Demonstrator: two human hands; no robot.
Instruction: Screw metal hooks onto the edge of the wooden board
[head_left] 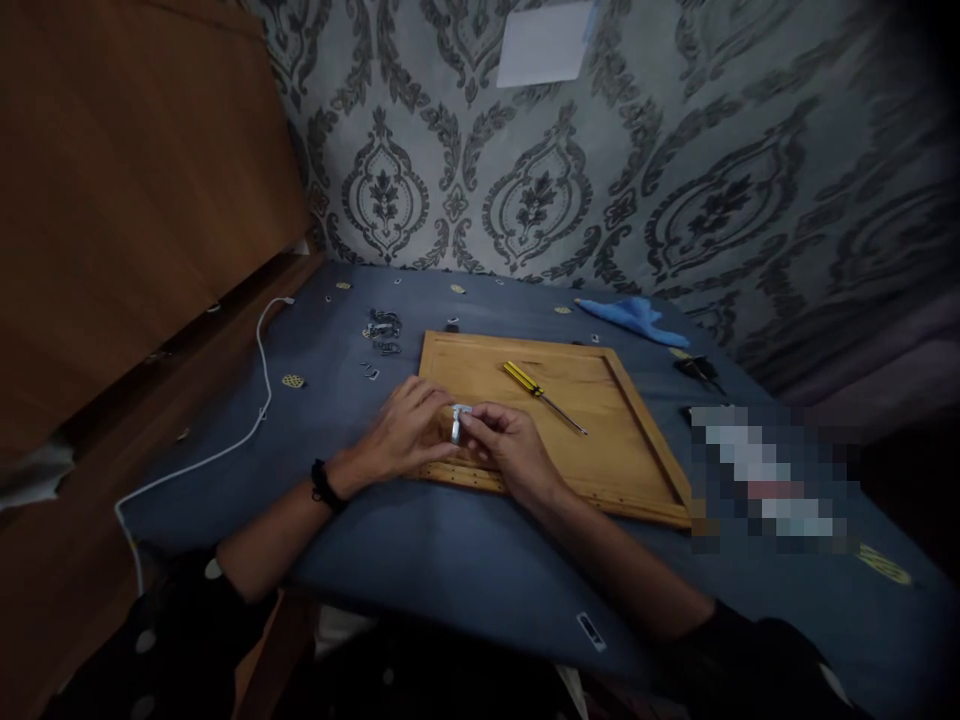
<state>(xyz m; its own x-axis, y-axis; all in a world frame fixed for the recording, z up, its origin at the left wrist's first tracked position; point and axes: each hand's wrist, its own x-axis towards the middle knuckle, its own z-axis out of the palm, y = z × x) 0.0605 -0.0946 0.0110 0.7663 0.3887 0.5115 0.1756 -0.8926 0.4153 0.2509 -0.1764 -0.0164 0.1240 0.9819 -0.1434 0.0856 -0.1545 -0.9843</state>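
Observation:
A small silver metal piece, likely a cabinet hinge, is pinched between the thumb and fingers of my right hand. My left hand is curved just left of it, thumb and fingers apart; whether its fingertips touch the metal I cannot tell. Both hands are over the near left corner of a framed wooden panel, which lies flat with small holes along its near edge. On the panel, right of my hands, rests a screwdriver with a yellow and black handle.
Several metal hardware pieces lie left of the panel, with small bits nearer. A white cable runs down the table's left side. A blue cloth and a dark object lie at right. A wooden cabinet stands left.

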